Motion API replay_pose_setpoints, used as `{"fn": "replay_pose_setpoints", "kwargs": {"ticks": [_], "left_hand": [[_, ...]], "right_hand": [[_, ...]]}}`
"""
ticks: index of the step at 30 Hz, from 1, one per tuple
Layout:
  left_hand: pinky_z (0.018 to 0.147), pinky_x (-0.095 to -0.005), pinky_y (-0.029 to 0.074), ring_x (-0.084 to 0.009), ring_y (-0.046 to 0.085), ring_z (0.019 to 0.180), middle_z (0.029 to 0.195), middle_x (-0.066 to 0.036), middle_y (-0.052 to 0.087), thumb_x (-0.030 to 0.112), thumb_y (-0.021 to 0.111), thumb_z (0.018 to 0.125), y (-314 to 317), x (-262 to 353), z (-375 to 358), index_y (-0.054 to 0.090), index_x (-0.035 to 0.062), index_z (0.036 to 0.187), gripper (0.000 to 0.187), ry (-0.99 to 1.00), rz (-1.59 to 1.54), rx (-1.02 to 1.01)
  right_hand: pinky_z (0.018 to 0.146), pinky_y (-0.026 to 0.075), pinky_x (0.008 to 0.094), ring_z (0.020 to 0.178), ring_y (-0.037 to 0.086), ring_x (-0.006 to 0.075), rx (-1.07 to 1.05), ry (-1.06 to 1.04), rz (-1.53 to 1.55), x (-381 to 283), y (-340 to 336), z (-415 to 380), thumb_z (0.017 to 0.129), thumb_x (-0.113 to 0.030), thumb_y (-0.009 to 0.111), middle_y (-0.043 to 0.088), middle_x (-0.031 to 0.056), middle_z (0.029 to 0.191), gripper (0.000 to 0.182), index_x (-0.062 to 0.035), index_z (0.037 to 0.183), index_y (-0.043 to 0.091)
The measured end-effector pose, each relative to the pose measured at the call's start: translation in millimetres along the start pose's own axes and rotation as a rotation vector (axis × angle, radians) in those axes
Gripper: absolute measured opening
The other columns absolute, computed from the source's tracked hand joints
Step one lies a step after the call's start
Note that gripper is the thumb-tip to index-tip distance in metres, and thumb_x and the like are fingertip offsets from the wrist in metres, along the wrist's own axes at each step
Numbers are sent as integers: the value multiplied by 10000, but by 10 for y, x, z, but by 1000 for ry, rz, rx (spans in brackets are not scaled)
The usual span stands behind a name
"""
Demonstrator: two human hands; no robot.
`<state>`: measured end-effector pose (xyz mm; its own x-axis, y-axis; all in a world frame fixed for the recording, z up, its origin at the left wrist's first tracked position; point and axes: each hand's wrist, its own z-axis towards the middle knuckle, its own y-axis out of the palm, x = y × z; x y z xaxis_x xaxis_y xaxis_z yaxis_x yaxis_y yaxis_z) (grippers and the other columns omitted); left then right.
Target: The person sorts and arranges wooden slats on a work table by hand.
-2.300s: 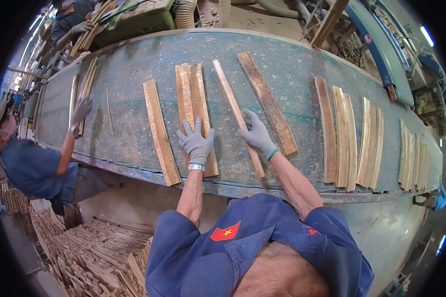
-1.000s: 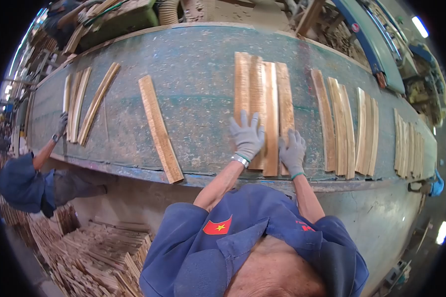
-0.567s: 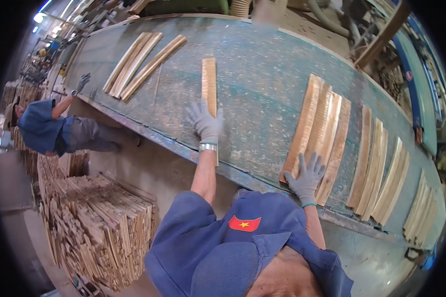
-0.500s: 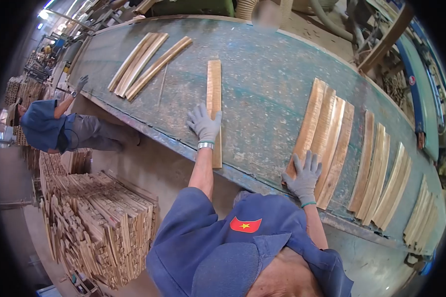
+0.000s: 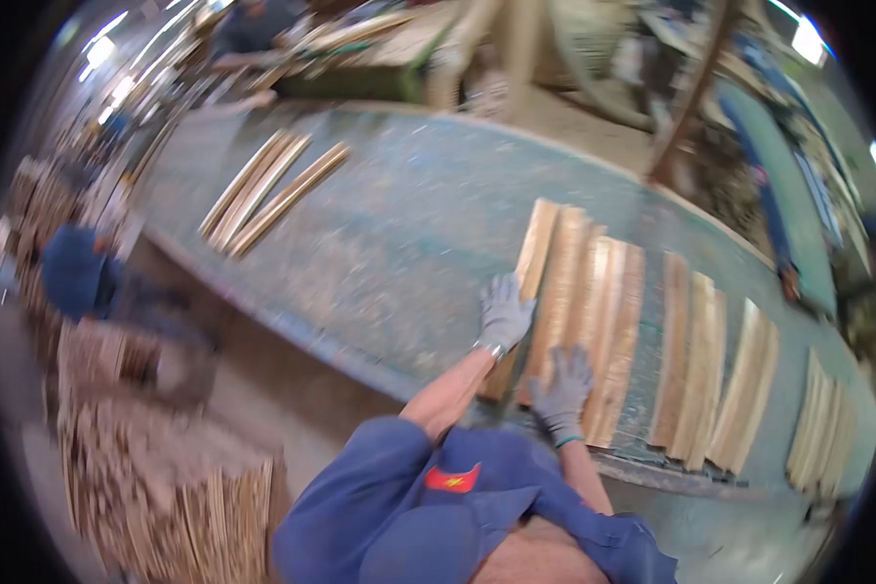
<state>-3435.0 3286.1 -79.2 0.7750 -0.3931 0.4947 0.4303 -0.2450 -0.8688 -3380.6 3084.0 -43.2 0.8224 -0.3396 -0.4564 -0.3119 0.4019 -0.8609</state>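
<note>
The picture is blurred by head motion. My left hand (image 5: 505, 311), in a grey glove, lies flat on a single wooden slat (image 5: 530, 261) that now sits against the left side of a group of slats (image 5: 594, 311) on the green belt (image 5: 409, 234). The gloved fingers of my right hand (image 5: 562, 389) rest spread on the near ends of that group. Neither hand grips anything; both press down with fingers apart.
More slat groups (image 5: 696, 360) lie to the right along the belt, and three long slats (image 5: 263, 190) lie far left. Another person in blue (image 5: 73, 277) stands at the belt's left end. Stacked slats (image 5: 156, 487) fill the floor at lower left.
My left hand has slid the single slat to the right until it meets the group under my right hand. The view has swung and blurred.
</note>
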Motion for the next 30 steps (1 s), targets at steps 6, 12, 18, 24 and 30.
{"fn": "replay_pose_setpoints", "kwargs": {"ticks": [6, 12, 18, 24, 30], "left_hand": [[1172, -620, 115, -370, 231, 1481, 1584, -206, 283, 430, 407, 986, 355, 484, -42, 294, 58, 1532, 670, 264, 57, -215], [1170, -574, 192, -395, 352, 1422, 1513, -216, 410, 449, 417, 1002, -17, 1018, 173, 307, 109, 1535, 642, 568, 13, -660], [1134, -514, 312, -410, 412, 1358, 1446, -204, 483, 385, 562, 942, -1019, -374, 698, 521, 103, 1393, 533, 545, -261, -172], [1140, -525, 275, -415, 421, 1299, 1382, -249, 493, 358, 676, 812, -2859, -4164, 1715, 490, 57, 1410, 694, -69, 388, 567], [1116, -490, 335, -392, 434, 1330, 1482, -146, 448, 360, 827, 683, -4176, -5136, 1617, 452, 218, 1479, 891, -393, 356, -146]], "right_hand": [[1123, 141, 640, 1413, 269, 467, -73, 144, -195, 34, -270, -146, 755, -625, 643, 337, 239, 1533, 799, -246, 1442, 494], [1140, 93, 631, 1439, 224, 448, -74, 315, -306, 446, -420, -273, 720, -656, 660, 318, 222, 1552, 796, -247, 1393, 551], [1135, 174, 616, 1442, 243, 427, -96, 541, -441, 212, -370, -229, 730, -548, 714, 317, 214, 1558, 759, -205, 1385, 544], [1094, 319, 557, 1378, 364, 441, 98, 507, -438, -520, 291, -153, 818, -308, 690, 404, 274, 1476, 622, -45, 1355, 520], [1071, 386, 481, 1308, 455, 431, 35, 168, -102, -1801, 895, 857, 810, -144, 699, 486, 255, 1409, 572, -44, 1346, 525]]}}
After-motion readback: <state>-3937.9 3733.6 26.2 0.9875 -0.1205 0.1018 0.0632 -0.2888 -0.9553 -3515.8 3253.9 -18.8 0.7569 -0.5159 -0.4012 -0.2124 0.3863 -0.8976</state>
